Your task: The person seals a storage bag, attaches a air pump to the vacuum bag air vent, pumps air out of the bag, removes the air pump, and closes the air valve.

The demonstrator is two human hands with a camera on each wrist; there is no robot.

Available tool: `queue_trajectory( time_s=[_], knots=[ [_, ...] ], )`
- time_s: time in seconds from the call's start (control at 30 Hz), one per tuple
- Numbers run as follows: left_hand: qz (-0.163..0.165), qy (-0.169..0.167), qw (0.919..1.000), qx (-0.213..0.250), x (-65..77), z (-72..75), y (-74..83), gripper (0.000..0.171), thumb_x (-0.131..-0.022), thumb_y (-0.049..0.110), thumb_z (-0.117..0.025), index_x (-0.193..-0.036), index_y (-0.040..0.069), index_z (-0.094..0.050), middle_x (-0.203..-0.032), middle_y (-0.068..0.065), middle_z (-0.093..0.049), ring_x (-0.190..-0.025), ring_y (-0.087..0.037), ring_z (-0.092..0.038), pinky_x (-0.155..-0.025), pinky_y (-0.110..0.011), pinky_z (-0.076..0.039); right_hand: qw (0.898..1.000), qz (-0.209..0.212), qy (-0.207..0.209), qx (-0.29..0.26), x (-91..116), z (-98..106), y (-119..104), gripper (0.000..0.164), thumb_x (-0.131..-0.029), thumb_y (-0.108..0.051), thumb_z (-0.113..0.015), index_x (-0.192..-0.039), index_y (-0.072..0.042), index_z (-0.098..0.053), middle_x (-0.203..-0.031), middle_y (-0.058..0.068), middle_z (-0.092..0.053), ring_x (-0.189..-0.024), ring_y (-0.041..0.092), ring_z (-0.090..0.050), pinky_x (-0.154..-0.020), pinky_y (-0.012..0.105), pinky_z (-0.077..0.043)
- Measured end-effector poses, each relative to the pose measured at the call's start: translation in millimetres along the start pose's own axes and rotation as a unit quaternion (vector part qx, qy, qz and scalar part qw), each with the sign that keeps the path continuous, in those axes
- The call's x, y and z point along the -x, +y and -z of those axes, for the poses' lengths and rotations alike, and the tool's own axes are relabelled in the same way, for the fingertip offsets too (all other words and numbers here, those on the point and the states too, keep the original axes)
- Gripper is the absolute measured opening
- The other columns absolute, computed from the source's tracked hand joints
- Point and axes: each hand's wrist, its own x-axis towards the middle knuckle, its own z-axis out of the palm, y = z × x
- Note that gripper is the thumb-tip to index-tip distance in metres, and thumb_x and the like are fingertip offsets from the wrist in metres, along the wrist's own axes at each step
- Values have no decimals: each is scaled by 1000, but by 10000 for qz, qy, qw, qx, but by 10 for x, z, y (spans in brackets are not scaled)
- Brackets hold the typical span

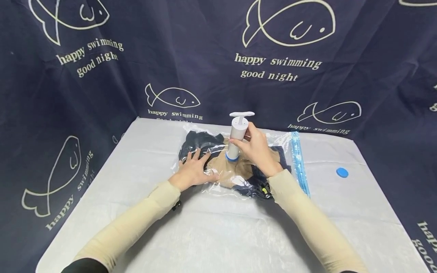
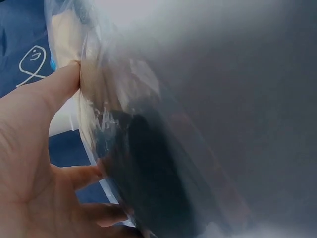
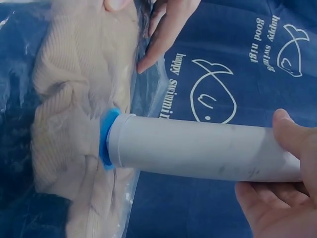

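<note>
A clear plastic vacuum storage bag (image 1: 235,178) with folded beige and dark clothes inside lies on the table. On its blue valve (image 3: 107,139) stands a white hand pump (image 1: 235,138), tilted slightly, its T-shaped handle (image 1: 242,113) close above the barrel. My right hand (image 1: 257,148) grips the upper barrel, thumb on one side and fingers on the other. Spread over the left part of the bag, my left hand (image 1: 194,168) presses with its fingers on the plastic. In the left wrist view its thumb (image 2: 67,84) touches the bag over the beige cloth.
A round blue cap (image 1: 342,172) lies on the white table (image 1: 341,212) to the right of the bag. The bag's blue zip edge (image 1: 299,163) runs along its right end. Dark blue curtains (image 1: 211,49) with fish prints hang behind the table and at its sides.
</note>
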Motion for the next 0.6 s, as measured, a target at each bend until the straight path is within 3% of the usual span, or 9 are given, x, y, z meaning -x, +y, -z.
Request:
queue_trajectory(
  time_s=[0.27,0.6],
  knots=[
    [-54,186,9997,-120,22,-38,-58,105,-80,81,-64,-163,28,-30,-171,-18,-15,-153,-54,-15,-113,-80,-22,9995,-44,-230,-211,16,-52,-2,60,-85,-10,-85,-133,4,-52,-125,24,-66,-114,39,-69,-99,46,-57],
    [-72,153,9998,-79,18,-59,5,101,-81,80,-64,-162,28,-33,-171,-17,-18,-152,-56,-16,-110,-83,-24,9996,-118,-243,-17,9,-12,13,63,-84,-12,-86,-135,3,-52,-121,25,-66,-108,39,-70,-99,48,-58]
  ],
)
